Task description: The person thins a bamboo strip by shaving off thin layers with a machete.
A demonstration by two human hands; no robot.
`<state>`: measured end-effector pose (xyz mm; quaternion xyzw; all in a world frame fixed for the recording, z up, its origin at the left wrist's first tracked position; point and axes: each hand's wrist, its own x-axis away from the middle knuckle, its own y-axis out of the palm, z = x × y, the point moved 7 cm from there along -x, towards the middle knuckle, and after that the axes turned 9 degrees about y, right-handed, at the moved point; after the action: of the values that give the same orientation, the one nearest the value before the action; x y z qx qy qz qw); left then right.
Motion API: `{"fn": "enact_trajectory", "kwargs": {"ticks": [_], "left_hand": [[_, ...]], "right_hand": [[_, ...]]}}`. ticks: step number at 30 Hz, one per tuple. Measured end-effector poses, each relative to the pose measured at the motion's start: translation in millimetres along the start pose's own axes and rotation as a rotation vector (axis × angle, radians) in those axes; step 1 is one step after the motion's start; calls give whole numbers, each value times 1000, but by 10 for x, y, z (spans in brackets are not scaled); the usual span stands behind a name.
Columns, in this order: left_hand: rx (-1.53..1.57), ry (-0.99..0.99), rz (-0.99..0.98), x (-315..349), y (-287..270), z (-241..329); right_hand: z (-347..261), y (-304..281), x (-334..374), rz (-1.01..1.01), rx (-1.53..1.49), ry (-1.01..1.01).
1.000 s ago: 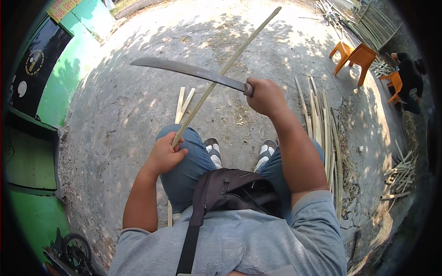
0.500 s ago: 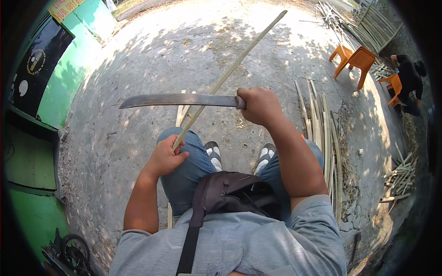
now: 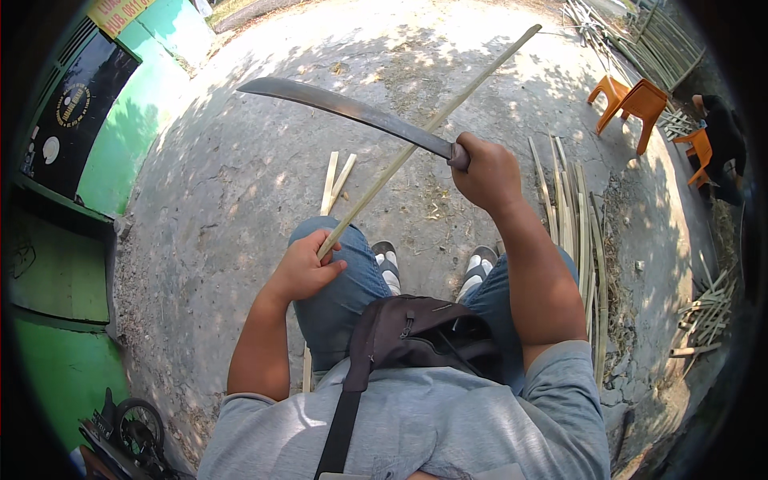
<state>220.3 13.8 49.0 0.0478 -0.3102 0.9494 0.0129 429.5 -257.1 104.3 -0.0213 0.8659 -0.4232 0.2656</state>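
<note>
My left hand [image 3: 308, 266] grips the near end of a long thin bamboo strip [image 3: 448, 108], resting on my left knee. The strip slants up and away to the right over the concrete ground. My right hand [image 3: 484, 172] is closed around the handle of a long curved machete [image 3: 344, 108]. Its blade is raised and points left, crossing over the strip. I am seated, with my jeans and striped shoes [image 3: 432, 268] below the hands and a dark sling bag [image 3: 416, 336] on my lap.
Two short bamboo pieces [image 3: 336, 180] lie on the ground ahead. A row of long bamboo strips [image 3: 572, 216] lies at my right. Orange plastic chairs [image 3: 632, 104] and a seated person [image 3: 720, 144] are at far right. A green wall [image 3: 136, 120] runs along the left.
My right hand has lifted the machete up again after a lower, level pass half a second ago. The bamboo strip and left hand have stayed nearly still.
</note>
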Motion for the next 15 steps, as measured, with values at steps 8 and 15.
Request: {"fn": "enact_trajectory", "kwargs": {"ticks": [8, 15], "left_hand": [[68, -17, -18, -1, -19, -86], [154, -46, -14, 17, -13, -124]], "right_hand": [[22, -11, -6, 23, -44, -7], [48, -34, -18, 19, -31, 30]]}}
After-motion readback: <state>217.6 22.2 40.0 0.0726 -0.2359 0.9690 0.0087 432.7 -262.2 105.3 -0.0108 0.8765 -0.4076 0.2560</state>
